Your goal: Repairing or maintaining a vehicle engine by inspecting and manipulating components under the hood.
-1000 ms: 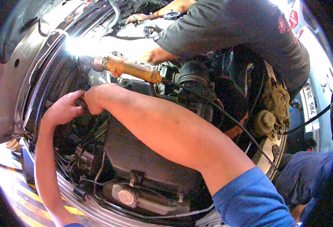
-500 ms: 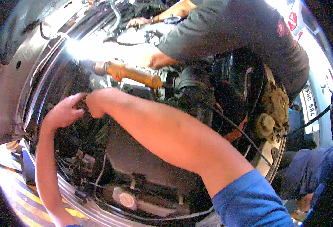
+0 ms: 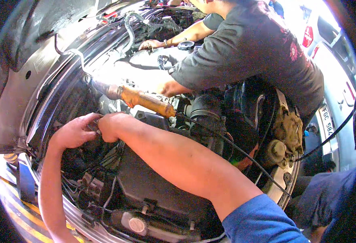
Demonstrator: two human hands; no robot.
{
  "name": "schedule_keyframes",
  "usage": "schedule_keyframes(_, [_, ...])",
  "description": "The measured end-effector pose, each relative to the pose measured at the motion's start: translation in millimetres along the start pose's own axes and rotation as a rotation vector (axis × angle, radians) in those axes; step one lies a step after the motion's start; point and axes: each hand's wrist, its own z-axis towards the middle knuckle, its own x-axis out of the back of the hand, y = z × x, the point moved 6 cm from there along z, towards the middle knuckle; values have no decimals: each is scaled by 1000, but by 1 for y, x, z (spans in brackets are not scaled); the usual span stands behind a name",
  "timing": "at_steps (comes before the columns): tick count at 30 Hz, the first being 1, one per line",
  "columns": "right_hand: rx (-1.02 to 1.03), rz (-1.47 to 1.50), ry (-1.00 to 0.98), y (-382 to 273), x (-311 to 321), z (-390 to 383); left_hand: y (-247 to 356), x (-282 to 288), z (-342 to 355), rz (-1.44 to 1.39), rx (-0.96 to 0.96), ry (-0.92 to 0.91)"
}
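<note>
Over the left side of an open car engine bay, my two hands meet close together. My left hand [image 3: 73,131] has its thumb and fingers curled toward each other. Right beside it, my right hand [image 3: 110,126] bends down with its fingers closed and mostly hidden. Whatever lies between the fingertips is too small and dark to make out. Just beyond my hands rests a lit work lamp with an orange handle [image 3: 147,101], its glare washing out the parts around it. A black plastic box cover [image 3: 157,178] lies below my right forearm.
Across the bay a co-worker in a dark shirt [image 3: 242,52] leans in with both arms. The lamp's black cable [image 3: 242,150] runs down to the right. A capped reservoir [image 3: 137,225] sits at the front. The raised hood [image 3: 20,81] stands at left; another vehicle [image 3: 331,81] is at right.
My view has tilted up a little, so the lamp, the co-worker and my hands sit lower in the picture. Both hands keep nearly the same pose, still together.
</note>
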Motion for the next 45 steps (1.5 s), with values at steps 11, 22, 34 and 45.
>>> schedule_keyframes(11, [-20, 44, 34, 1, 1, -2, -1, 0, 1, 47, -12, -6])
schedule_keyframes(22, [-22, 28, 28, 1, 0, 1, -3, -2, 3, 13, -22, -24])
schedule_keyframes(34, [-30, 13, 16, 0, 0, 2, -5, -2, 3, 41, 1, -13])
schedule_keyframes(45, [-34, 16, 21, 0, 2, -2, -5, -1, 2, 19, 49, -31])
